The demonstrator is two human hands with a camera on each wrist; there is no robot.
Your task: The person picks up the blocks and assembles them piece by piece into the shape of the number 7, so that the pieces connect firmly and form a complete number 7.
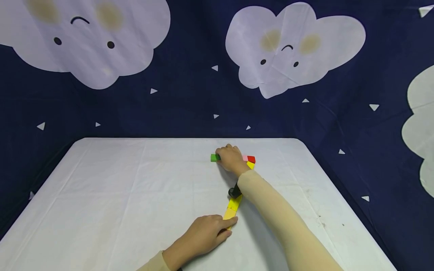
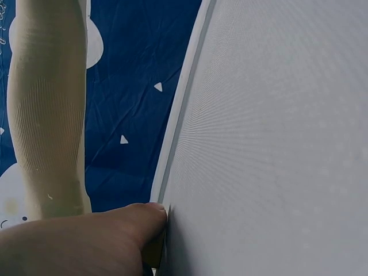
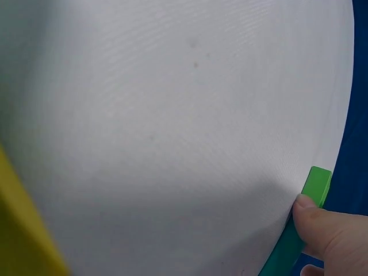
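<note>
A row of colored blocks lies near the table's far edge: a green block [image 1: 214,158] at its left end, a pink block [image 1: 245,158] and a red block [image 1: 251,159] at its right. My right hand [image 1: 231,159] covers the row's middle. Its thumb presses the side where the green block [image 3: 316,185] meets a teal block [image 3: 283,253]; it grips them from above. From the red end, a slanting line of yellow blocks [image 1: 234,203] runs toward me, partly hidden by my right forearm. At its near end my left hand [image 1: 207,234] pinches a pale yellow block [image 1: 229,213] between forefinger and thumb.
The white-covered table [image 1: 101,195] has rounded far corners. Behind it hangs a dark blue cloth [image 1: 190,105] with clouds and triangles. A black wrist camera [image 1: 234,191] sits under my right forearm, just above the yellow line.
</note>
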